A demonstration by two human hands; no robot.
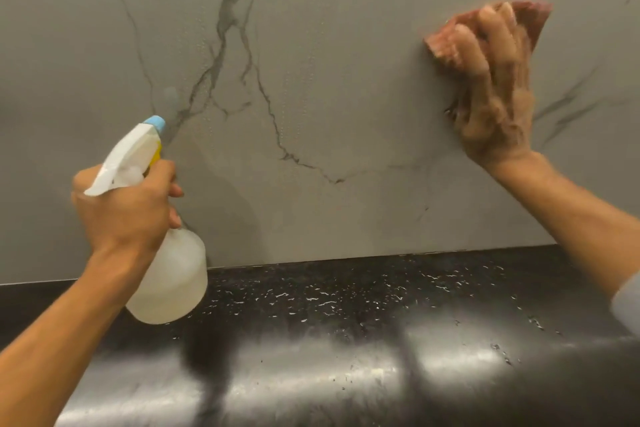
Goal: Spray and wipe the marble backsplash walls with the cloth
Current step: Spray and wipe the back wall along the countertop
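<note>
The grey marble backsplash [329, 87] with dark veins fills the upper view, and fine droplets sit on it near the central vein. My left hand [124, 204] grips a translucent white spray bottle [173, 277] by its neck, its blue nozzle aimed at the wall at the lower left. My right hand [495, 97] presses a reddish-pink cloth [450, 45] flat against the wall at the upper right. That hand and the cloth are motion-blurred.
A glossy black countertop [346, 340] with white flecks runs below the wall and meets it along a thin seam. Bright light reflections lie on its front part. A grey sleeve edge [628, 305] shows at the far right.
</note>
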